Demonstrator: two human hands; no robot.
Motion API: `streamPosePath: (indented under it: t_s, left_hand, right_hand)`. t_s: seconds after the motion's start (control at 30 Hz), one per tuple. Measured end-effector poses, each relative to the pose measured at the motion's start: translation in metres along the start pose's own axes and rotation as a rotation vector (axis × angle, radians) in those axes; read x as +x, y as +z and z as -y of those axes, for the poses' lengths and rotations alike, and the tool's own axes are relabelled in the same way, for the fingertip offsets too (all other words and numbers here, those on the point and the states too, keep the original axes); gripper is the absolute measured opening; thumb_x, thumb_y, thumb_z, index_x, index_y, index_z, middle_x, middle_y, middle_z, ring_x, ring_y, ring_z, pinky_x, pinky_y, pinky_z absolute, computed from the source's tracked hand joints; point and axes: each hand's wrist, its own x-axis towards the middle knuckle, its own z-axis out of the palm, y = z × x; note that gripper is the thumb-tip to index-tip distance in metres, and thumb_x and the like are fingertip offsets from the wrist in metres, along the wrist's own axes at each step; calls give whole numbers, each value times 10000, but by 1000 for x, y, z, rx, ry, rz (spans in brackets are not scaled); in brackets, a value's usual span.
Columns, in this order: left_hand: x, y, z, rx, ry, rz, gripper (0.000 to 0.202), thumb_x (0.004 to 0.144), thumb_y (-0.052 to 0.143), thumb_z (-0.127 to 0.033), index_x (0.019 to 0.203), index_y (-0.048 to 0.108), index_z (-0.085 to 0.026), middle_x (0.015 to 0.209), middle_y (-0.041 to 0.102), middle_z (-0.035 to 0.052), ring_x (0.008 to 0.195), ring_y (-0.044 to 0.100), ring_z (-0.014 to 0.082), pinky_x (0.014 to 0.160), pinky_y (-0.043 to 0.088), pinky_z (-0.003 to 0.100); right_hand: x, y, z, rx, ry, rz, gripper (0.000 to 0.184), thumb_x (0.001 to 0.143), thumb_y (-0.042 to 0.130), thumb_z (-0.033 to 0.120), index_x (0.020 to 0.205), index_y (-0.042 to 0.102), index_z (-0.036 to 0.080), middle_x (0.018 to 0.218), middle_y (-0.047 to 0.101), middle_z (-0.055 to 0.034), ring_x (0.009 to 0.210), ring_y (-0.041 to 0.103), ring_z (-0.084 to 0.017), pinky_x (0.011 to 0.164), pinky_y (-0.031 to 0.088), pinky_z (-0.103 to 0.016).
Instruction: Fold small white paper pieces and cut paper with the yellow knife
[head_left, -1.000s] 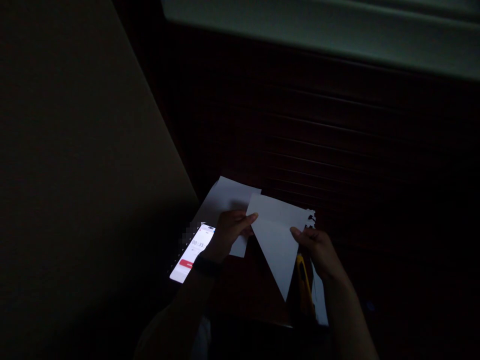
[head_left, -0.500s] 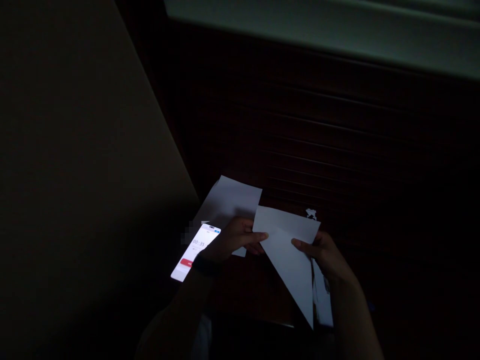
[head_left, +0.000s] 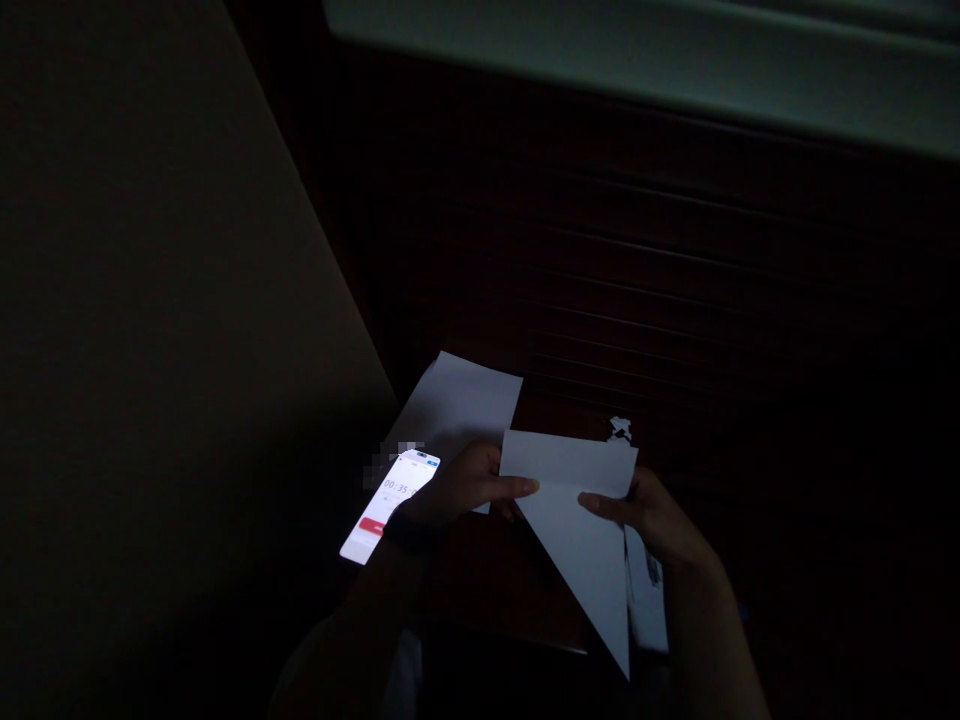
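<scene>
A white sheet of paper [head_left: 577,530], its outline tapering to a point at the bottom, is held up between both hands. My left hand [head_left: 484,485] pinches its left edge, thumb on the near face and fingers behind. On the right side my right hand [head_left: 652,510] grips it the same way, with the thumb lying across the front. Behind my left hand lies more white paper [head_left: 472,400], partly covered by that hand. A lit phone [head_left: 386,510] with a running timer rests beside my left wrist, which wears a dark band.
Small white paper scraps [head_left: 619,429] lie beyond the held sheet. Another white item with a dark mark [head_left: 649,600] sits under my right forearm. A dark slatted wooden surface [head_left: 600,260] rises behind, and a pale panel [head_left: 150,300] stands at left. The scene is dim.
The held paper has moved slightly down and toward me, its top edge now more level. My right thumb sits a little further in from the edge.
</scene>
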Motion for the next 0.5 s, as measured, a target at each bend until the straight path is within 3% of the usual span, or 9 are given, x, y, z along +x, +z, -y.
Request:
streamPosePath:
  t_s: [0.5]
  left_hand:
    - [-3,1,-9,-112,52,10,232,763,632,-309,876,680,-112,854,694,105,693,655,188,581,521,277]
  right_hand:
    - [-2,-3,-4,109,3,19,259,715,705,263,956,693,169,855,710,-62,729,644,-196,738,487,-346]
